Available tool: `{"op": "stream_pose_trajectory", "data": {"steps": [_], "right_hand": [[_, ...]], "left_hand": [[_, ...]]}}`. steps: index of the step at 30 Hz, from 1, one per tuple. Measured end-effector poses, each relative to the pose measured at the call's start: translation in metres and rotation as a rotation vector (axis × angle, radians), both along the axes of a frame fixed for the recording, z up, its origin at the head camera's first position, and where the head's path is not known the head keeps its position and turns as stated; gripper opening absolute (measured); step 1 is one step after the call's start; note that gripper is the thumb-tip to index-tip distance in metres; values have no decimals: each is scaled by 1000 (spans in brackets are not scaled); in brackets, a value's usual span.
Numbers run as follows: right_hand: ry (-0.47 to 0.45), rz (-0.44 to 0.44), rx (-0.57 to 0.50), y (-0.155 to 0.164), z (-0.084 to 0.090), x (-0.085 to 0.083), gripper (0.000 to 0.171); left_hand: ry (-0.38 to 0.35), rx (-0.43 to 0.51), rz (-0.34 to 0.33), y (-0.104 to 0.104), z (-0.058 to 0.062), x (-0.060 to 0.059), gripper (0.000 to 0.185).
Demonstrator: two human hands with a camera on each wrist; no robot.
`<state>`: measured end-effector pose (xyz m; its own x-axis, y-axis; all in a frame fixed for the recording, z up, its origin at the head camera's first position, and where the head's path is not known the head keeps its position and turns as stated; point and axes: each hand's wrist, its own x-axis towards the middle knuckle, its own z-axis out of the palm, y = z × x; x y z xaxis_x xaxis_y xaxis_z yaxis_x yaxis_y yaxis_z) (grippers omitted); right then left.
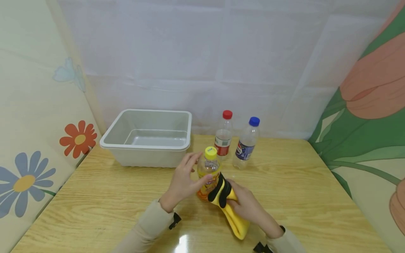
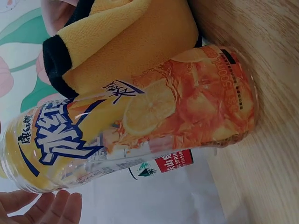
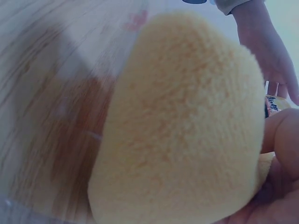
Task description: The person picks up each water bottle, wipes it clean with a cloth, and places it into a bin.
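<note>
The left hand (image 1: 181,183) holds the iced tea bottle (image 1: 209,169) upright on the table (image 1: 291,186), and the right hand (image 1: 248,204) grips the yellow cloth (image 1: 236,221) beside it, so rubbing too hard could tip the bottle over.

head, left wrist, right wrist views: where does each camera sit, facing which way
Head: on the head, facing forward and down at the yellow-capped bottle; left hand and right hand show.
Left wrist: worn there, facing the bottle's label; both hands partly show.
Right wrist: worn there, facing the yellow cloth; both hands partly show.
Shared: bottle and cloth, all views.
</note>
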<state>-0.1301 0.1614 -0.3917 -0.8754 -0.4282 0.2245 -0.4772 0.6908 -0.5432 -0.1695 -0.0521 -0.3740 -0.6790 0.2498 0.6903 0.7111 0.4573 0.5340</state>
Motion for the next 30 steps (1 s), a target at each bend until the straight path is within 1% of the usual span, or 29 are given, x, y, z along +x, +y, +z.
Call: {"op": "stream_pose_trajectory", "data": {"steps": [6, 10, 16, 20, 24, 30], "right_hand": [[1, 14, 2, 1, 0, 1, 52], [-3, -9, -6, 4, 0, 1, 52], [13, -54, -26, 9, 2, 0, 54], [57, -83, -61, 11, 2, -2, 56], [103, -94, -89, 14, 4, -3, 59], [148, -91, -121, 18, 11, -6, 62]], "left_hand": [[-15, -8, 10, 1, -1, -1, 63], [-27, -14, 6, 1, -1, -2, 61], [-69, -16, -40, -1, 1, -4, 61], [-85, -21, -77, -3, 2, -4, 61], [-84, -9, -110, -4, 2, -5, 59], [-83, -2, -135, -6, 3, -6, 57]]}}
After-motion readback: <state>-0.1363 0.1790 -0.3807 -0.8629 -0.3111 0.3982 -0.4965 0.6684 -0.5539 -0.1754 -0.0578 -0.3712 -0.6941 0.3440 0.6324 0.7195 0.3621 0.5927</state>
